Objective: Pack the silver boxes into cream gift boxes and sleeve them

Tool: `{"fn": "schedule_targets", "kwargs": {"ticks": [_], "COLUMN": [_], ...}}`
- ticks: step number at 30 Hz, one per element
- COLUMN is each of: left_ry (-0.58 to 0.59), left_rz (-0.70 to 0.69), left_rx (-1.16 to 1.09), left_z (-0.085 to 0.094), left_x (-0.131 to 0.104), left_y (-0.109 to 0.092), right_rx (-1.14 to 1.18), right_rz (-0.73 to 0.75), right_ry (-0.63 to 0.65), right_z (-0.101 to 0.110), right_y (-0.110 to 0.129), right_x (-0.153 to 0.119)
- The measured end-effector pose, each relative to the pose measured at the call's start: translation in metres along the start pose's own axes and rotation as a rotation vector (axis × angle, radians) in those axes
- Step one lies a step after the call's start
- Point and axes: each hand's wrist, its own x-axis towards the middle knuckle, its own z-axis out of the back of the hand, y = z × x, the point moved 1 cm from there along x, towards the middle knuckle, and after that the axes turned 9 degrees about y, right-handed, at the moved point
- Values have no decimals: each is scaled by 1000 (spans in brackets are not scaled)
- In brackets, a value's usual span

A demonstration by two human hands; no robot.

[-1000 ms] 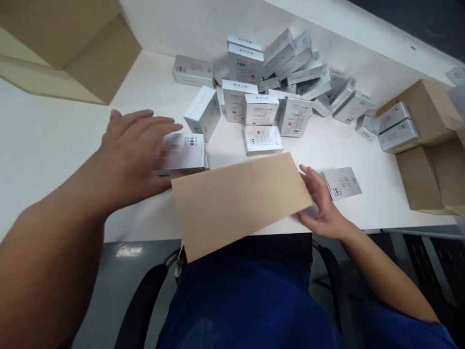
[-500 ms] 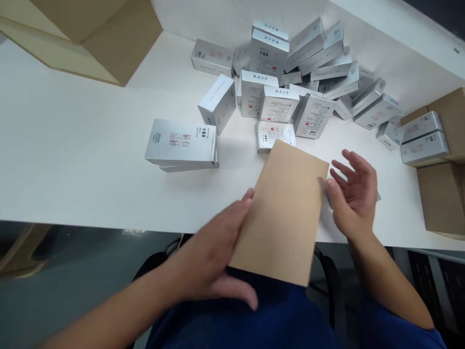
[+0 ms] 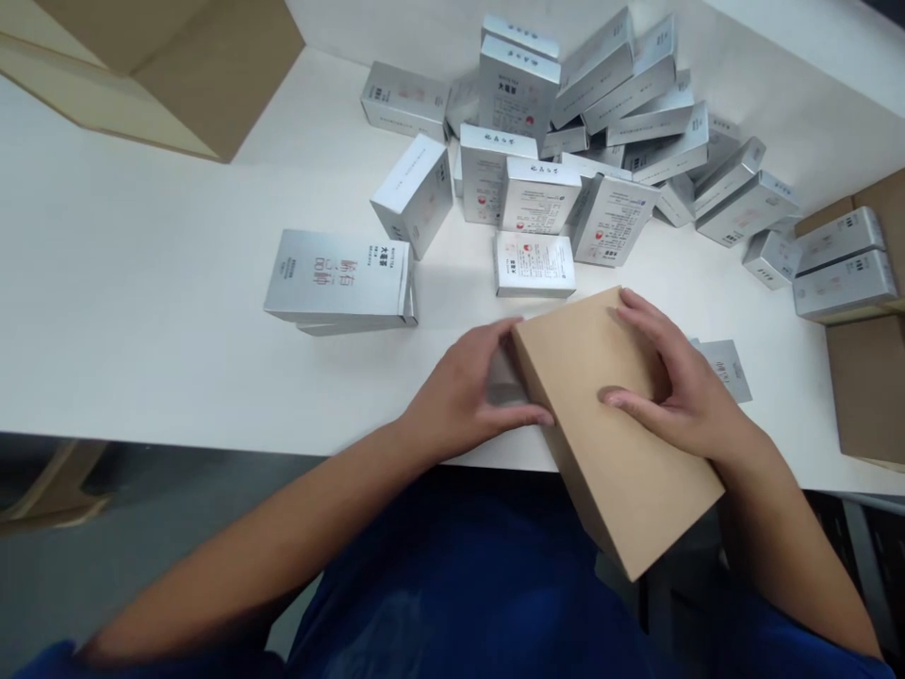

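A plain brown cardboard box (image 3: 636, 490) is tilted over the table's front edge, between my two hands. My left hand (image 3: 467, 391) is at its left side, thumb against the side face and fingertips at the far left corner. Across the broad upper face lies my right hand (image 3: 682, 387), thumb on that face and fingers curled over the far right edge. The box's underside is hidden. Just beyond it, a small silver box (image 3: 535, 266) with printed text lies on the white table. A flat silver printed piece (image 3: 728, 370) is partly covered by my right hand.
Several silver boxes (image 3: 519, 90) stand and lean in a pile against the back wall. A short stack of silver boxes (image 3: 336, 273) sits to the left. A large carton (image 3: 219, 75) is at the far left, and an open carton (image 3: 866, 387) holds silver boxes at right.
The brown box has turned, so its side face now shows, and its far end has moved right. My right hand has closed onto it, and my left hand has moved up along its side.
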Motion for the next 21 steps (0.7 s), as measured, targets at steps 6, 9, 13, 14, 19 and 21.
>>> {"fn": "schedule_targets", "kwargs": {"ticks": [6, 9, 13, 14, 19, 21], "left_ry": [-118, -299, -309, -216, -40, -64], "left_rz": [-7, 25, 419, 534, 825, 847], "left_rx": [191, 385, 546, 554, 510, 513], "left_z": [12, 45, 89, 95, 106, 105], "left_x": [-14, -17, 2, 9, 26, 26], "left_y": [-21, -42, -34, -28, -11, -13], "right_rx": [-38, -58, -72, -73, -92, -92], "right_rz": [30, 49, 56, 57, 75, 73], "right_ry": [43, 37, 32, 25, -6, -3], "right_z": [2, 2, 2, 2, 2, 2], "right_y": [6, 7, 7, 7, 8, 8], "right_x": [2, 2, 2, 2, 2, 2]}}
